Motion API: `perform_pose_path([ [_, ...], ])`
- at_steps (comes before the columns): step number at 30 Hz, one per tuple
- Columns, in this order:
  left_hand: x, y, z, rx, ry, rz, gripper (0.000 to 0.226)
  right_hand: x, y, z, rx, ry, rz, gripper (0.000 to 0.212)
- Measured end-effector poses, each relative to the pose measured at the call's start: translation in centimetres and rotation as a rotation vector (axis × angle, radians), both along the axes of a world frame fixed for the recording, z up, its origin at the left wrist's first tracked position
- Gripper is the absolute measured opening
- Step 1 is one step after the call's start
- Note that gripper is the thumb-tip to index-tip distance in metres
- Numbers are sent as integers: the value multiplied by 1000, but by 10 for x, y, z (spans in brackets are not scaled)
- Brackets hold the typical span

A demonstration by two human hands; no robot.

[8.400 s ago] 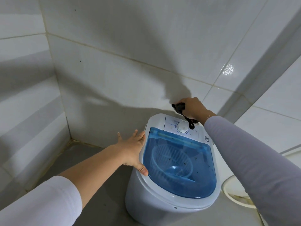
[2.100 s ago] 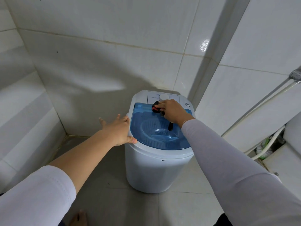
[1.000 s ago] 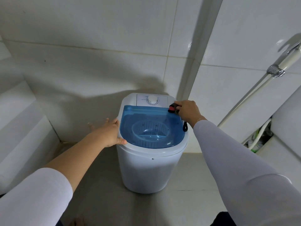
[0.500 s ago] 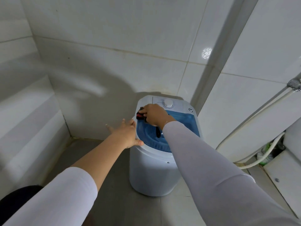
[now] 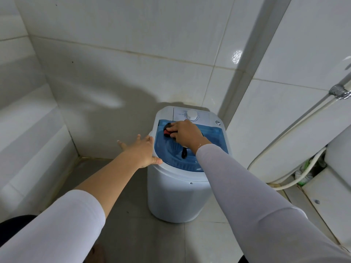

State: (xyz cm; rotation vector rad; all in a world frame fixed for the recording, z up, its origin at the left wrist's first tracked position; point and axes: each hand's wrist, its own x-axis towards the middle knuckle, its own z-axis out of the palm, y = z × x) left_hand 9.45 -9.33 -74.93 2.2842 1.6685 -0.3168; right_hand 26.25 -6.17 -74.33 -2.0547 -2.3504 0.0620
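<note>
On the far left of the blue plastic lid (image 5: 214, 134) of the small white washing machine (image 5: 176, 196), the right hand (image 5: 185, 132) grips a black and red scrubber (image 5: 168, 129) to rub it, while the flat left hand (image 5: 141, 149) steadies the rim.

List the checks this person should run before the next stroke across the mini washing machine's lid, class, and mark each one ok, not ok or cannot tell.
1. Right hand grips the black-and-red scrubber: ok.
2. Scrubber lies against the blue lid, near its back left corner: ok.
3. Lid is shut flat: ok.
4. Left hand braces the mini washing machine at its left rim: ok.
5. Scrubber's black loop hangs over the lid, apart from the dial: ok.
6. Lid wiped free of dirt: cannot tell.
</note>
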Motion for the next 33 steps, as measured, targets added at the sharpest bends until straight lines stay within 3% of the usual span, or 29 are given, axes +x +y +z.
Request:
perform_pose_path([
  [20,2,-1,1,-3,23,18,87,100,-43,3,1,112,-198,35],
  [27,3,-3,1,12,35,32,85,120,-60,6,15,22,-238,34],
  [33,0,3,-7,23,19,37,87,142,-83,15,3,137,-428,34],
])
